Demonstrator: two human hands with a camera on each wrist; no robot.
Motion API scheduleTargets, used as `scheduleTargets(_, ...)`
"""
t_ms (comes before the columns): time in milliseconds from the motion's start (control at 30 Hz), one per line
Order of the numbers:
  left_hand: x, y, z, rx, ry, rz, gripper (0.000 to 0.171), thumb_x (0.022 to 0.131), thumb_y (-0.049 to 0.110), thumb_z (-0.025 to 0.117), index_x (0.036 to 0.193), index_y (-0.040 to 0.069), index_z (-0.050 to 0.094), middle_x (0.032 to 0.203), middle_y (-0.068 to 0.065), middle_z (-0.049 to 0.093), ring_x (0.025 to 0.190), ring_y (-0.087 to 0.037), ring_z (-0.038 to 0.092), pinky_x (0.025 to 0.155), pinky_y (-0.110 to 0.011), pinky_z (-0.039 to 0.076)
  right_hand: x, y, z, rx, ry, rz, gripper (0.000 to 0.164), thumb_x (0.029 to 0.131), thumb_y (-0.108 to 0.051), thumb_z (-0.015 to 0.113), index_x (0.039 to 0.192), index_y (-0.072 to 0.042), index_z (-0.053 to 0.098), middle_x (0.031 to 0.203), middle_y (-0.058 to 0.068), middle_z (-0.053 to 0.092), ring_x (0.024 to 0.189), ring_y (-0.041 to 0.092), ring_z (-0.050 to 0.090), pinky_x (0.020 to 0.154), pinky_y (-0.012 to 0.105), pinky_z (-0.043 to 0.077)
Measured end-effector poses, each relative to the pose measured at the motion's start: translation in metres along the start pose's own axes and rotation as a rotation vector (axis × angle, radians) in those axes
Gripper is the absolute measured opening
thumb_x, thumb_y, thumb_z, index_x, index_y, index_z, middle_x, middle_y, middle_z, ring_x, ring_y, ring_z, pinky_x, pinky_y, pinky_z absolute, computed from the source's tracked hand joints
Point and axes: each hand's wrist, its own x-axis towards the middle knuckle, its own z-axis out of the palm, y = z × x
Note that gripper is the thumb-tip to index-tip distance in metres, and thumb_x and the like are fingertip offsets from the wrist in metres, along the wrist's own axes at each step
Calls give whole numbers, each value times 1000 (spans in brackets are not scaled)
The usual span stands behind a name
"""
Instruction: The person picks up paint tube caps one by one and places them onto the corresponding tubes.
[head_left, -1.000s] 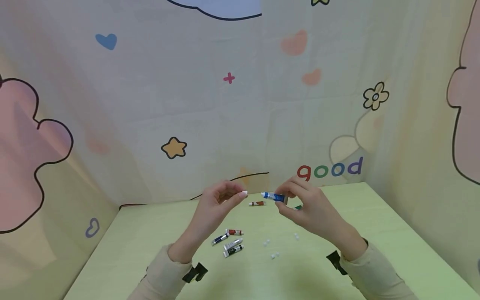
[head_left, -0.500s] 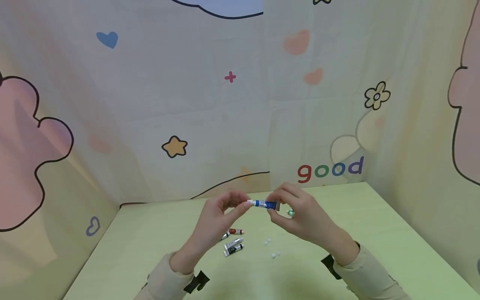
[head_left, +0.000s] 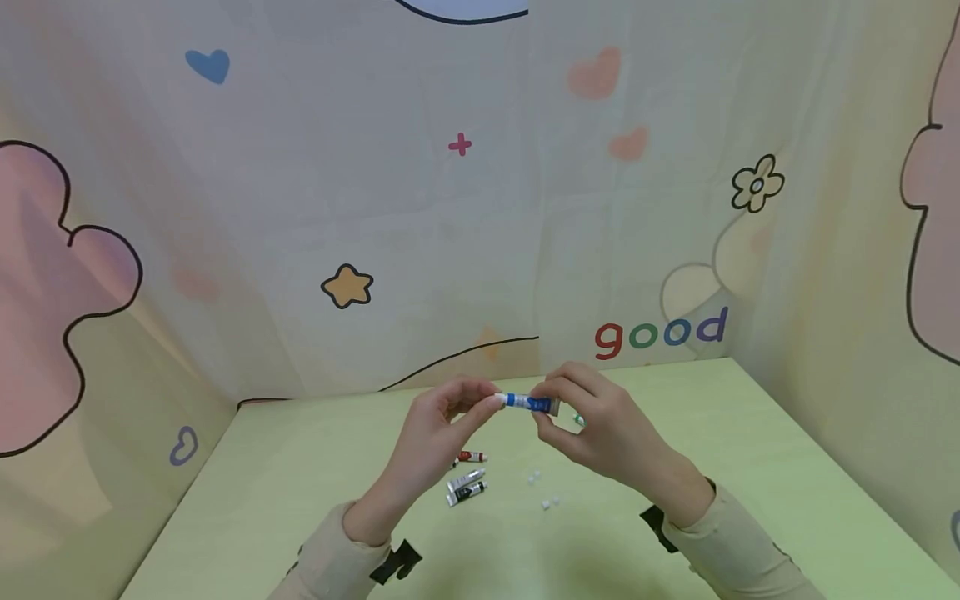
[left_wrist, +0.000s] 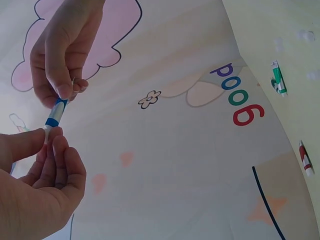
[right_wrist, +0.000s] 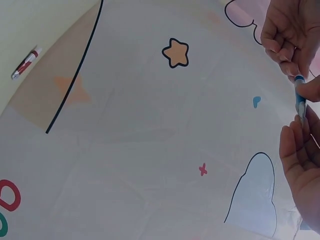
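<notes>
Above the table, a small blue-and-white paint tube (head_left: 519, 402) lies level between both hands. My right hand (head_left: 600, 417) pinches its blue crimped end between thumb and fingers. At the tube's other end, my left hand (head_left: 442, 425) pinches the white cap (head_left: 499, 401) between thumb and forefinger, in line with the blue band. In the left wrist view the same paint tube (left_wrist: 57, 112) runs from the upper hand down to the left thumb and fingertips, which partly cover the cap. The right wrist view catches the tube (right_wrist: 300, 100) at its edge, between the hands.
On the pale green table (head_left: 300, 467), a red tube (head_left: 471, 457), a silver tube (head_left: 467, 479) and a black tube (head_left: 468, 493) lie below the hands. Several small white pieces (head_left: 550, 504) sit right of them. A green tube (left_wrist: 278, 79) and a red-brown tube (left_wrist: 305, 159) lie farther back.
A second ago the cap in the left hand was apart from the tube. The hands came together, bringing cap to nozzle, and have stayed joined over the last half second.
</notes>
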Motion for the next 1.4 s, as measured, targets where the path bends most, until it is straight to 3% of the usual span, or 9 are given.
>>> scheduleTargets(200, 0, 3, 0, -92, 4, -57, 20, 97, 24, 71, 109, 8, 72, 101, -8, 72, 92, -21, 67, 87, -33, 54, 0, 1, 2, -32, 29, -29, 14, 89, -12, 72, 100, -3, 70, 97, 5, 63, 82, 14, 64, 73, 25, 57)
scheduleTargets(300, 1, 3, 2, -140, 16, -76, 21, 97, 24, 70, 109, 7, 72, 100, -8, 72, 92, -22, 67, 83, -29, 55, 1, 0, 3, -75, 47, -57, 25, 98, -24, 59, 100, -1, 70, 98, 7, 63, 82, 16, 64, 71, 27, 57)
scheduleTargets(600, -1, 5, 5, -96, 38, -83, 19, 98, 22, 68, 106, 5, 71, 95, -5, 74, 89, -19, 68, 79, -29, 53, 4, -5, 2, -208, 62, -179, 31, 100, -24, 53, 98, 1, 70, 92, 10, 63, 75, 19, 62, 63, 26, 56)
scheduleTargets(833, -2, 7, 5, -62, 42, -50, 18, 98, 22, 68, 105, 6, 71, 95, -2, 73, 90, -17, 67, 87, -38, 52, 4, -5, 0, -69, 72, -113, 35, 101, -30, 54, 99, 0, 71, 94, 8, 63, 77, 16, 62, 68, 23, 56)
scheduleTargets(933, -5, 8, 6, -35, 40, -12, 16, 98, 22, 69, 105, 8, 71, 95, -1, 71, 88, -16, 65, 88, -40, 50, 0, -6, 0, 83, 72, -13, 29, 100, -29, 61, 99, -2, 73, 95, 5, 65, 77, 13, 62, 71, 21, 55)
scheduleTargets(1033, -9, 10, 5, -9, 47, 55, 14, 98, 22, 69, 104, 10, 71, 93, 0, 70, 87, -16, 64, 90, -38, 51, -2, -7, 0, 217, 73, 71, 11, 93, -14, 72, 100, -6, 74, 94, 0, 66, 77, 10, 60, 70, 21, 54)
scheduleTargets(1100, -10, 11, 5, 3, 55, 119, 13, 97, 20, 70, 104, 10, 71, 93, 1, 70, 87, -16, 64, 90, -37, 51, -1, -7, -1, 284, 68, 111, 16, 86, -2, 76, 101, -8, 75, 94, -3, 66, 76, 10, 59, 69, 22, 53)
scheduleTargets(1267, -12, 10, 5, 69, 70, 312, 9, 96, 14, 71, 104, 10, 70, 94, 1, 70, 85, -13, 64, 85, -34, 53, 0, -9, -5, 371, 37, 199, 25, 85, 5, 75, 102, -13, 75, 93, -4, 68, 77, 9, 60, 66, 25, 53)
scheduleTargets(1400, -12, 8, 4, 106, 58, 367, 13, 95, 11, 71, 108, 9, 69, 97, -1, 71, 86, -13, 64, 82, -33, 54, 0, -8, -6, 383, 31, 210, 25, 86, 3, 76, 105, -14, 75, 95, -1, 68, 78, 10, 61, 68, 26, 53)
